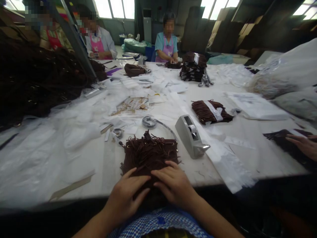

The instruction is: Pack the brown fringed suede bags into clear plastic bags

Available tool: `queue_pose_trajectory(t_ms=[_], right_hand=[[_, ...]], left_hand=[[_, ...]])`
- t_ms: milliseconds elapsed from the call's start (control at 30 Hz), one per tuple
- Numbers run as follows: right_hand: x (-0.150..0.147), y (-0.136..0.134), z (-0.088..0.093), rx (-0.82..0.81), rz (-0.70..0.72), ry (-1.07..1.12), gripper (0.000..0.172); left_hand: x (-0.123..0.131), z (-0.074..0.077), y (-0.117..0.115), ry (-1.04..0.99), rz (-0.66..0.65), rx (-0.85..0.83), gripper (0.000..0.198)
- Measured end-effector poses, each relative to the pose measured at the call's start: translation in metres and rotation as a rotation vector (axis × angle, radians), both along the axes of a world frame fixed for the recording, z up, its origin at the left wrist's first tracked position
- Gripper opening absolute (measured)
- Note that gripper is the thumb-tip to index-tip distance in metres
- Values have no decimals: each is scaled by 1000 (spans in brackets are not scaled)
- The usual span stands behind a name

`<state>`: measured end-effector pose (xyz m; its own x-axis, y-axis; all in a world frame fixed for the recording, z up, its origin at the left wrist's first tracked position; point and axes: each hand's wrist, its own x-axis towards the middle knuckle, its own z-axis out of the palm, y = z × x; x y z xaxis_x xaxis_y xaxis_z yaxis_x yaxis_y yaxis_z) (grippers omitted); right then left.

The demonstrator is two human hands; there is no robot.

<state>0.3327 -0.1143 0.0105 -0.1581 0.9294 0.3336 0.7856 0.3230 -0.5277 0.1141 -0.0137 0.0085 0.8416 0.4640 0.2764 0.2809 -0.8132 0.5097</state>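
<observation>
A dark brown fringed bag (pixel 148 153) lies flat on the white table (pixel 86 165) right in front of me. My left hand (pixel 126 193) rests on its near edge with the fingers spread flat. My right hand (pixel 174 183) lies beside it on the same edge, fingers stretched out and pressing the fringe down. Neither hand holds anything.
A grey tape dispenser (pixel 192 135) stands just right of the bag. A wrapped brown bag (pixel 210 111) lies beyond it, clear plastic sleeves (pixel 228 165) to the right. Another person's hand (pixel 303 143) rests on a dark bag at far right. Other people sit at the far end.
</observation>
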Motion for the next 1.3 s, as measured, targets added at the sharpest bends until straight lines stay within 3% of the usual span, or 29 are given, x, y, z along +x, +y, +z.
queue_pose_trajectory(t_ms=[100, 167, 267, 333, 400, 500, 600, 667, 700, 733, 833, 900, 967, 1067, 1133, 1200, 1233, 1300], right_hand=[[-5, 7, -14, 53, 90, -109, 32], [-8, 8, -23, 81, 112, -134, 32], [-6, 11, -18, 78, 74, -129, 33], [1, 17, -8, 59, -8, -160, 33], [14, 20, 0, 11, -162, -229, 28], [40, 12, 9, -106, -415, -325, 19], [56, -5, 20, -104, -609, -345, 18], [52, -5, 29, -13, -626, -301, 20], [45, 1, 31, 21, -556, -266, 23], [37, 11, 32, 40, -437, -231, 24], [13, 48, 23, -27, -6, -224, 21], [11, 63, 12, -93, 34, -278, 20], [25, 61, 5, -121, -117, -338, 16], [57, 31, 11, -129, -473, -430, 15], [70, 9, 22, -156, -645, -462, 18], [67, -1, 34, -142, -679, -409, 20], [59, 1, 38, -111, -631, -347, 20], [37, 14, 38, -57, -407, -205, 21]], left_hand=[[18, 22, 26, -33, 96, -74, 21], [33, 27, 44, -30, 92, -17, 25], [54, 18, 62, 101, -145, 105, 30], [56, 8, 68, 180, -164, 154, 30], [42, -1, 73, 208, -23, 180, 29], [-7, -6, 84, 267, 295, 186, 28], [-52, 6, 95, 477, 535, 43, 29], [-54, 19, 94, 491, 640, 11, 32], [-44, 26, 90, 414, 640, 48, 33], [-29, 31, 85, 303, 562, 68, 32], [28, 36, 65, 219, 42, -29, 26], [49, 30, 58, 280, -59, 17, 29], [45, 22, 61, 341, -16, 98, 26], [2, 19, 77, 434, 197, 200, 23], [-26, 26, 85, 561, 365, 200, 25], [-37, 37, 85, 644, 491, 161, 29], [-33, 42, 82, 606, 518, 157, 30], [-10, 48, 75, 397, 419, 143, 29]])
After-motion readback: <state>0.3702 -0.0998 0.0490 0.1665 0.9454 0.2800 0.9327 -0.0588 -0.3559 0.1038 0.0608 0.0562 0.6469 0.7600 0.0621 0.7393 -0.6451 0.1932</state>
